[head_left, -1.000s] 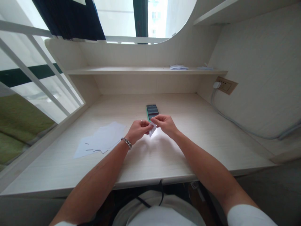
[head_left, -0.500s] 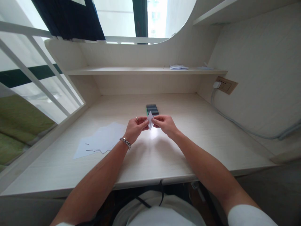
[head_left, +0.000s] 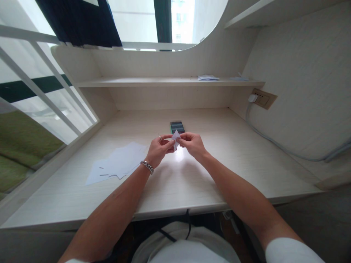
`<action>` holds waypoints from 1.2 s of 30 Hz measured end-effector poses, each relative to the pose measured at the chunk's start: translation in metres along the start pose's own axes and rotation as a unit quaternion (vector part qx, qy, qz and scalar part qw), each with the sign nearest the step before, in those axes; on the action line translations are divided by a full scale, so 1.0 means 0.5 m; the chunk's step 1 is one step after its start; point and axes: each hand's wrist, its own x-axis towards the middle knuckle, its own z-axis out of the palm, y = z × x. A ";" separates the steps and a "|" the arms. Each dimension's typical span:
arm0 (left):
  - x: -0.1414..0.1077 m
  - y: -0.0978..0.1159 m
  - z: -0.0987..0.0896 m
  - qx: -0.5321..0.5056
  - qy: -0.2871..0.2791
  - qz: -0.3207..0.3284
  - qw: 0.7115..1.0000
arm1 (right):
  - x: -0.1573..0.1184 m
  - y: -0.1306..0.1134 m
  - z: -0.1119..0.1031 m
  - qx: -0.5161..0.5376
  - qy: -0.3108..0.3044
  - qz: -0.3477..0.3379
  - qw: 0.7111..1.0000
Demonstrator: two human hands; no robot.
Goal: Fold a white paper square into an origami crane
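A small folded piece of white paper (head_left: 176, 136), diamond-shaped with a point at the top, is held up over the desk between both hands. My left hand (head_left: 159, 149) pinches its left side between thumb and fingers; a ring and a chain bracelet show on this hand and wrist. From the other side, my right hand (head_left: 192, 144) grips the paper's right edge with thumb and forefinger. Just beyond the paper lies a phone (head_left: 177, 126) on the desk, its lower end partly covered by the paper and fingers.
Loose white sheets (head_left: 117, 160) lie overlapping on the desk (head_left: 236, 164) left of my hands. Folded papers (head_left: 208, 77) rest on the shelf (head_left: 153, 84) at the back. A grey cable (head_left: 276, 147) runs along the right wall from a socket (head_left: 264, 98).
The folded paper has shifted and tilted slightly in my fingers, and the left fingers now cover more of its lower part. Both hands stay in nearly the same place.
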 end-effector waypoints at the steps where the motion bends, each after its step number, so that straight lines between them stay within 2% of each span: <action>1: -0.001 0.000 0.000 0.000 -0.003 -0.001 1.000 | 0.000 0.001 0.000 0.002 0.003 -0.003 1.000; 8: -0.004 0.003 0.003 0.025 -0.001 0.015 1.000 | -0.005 -0.003 0.005 0.014 -0.024 0.042 0.999; 19: -0.012 0.015 0.009 0.011 -0.023 -0.024 0.999 | -0.004 0.003 0.005 0.004 0.012 -0.023 1.000; 36: -0.011 0.005 0.005 -0.026 -0.055 -0.052 0.997 | -0.003 0.008 0.000 -0.046 0.035 -0.066 0.996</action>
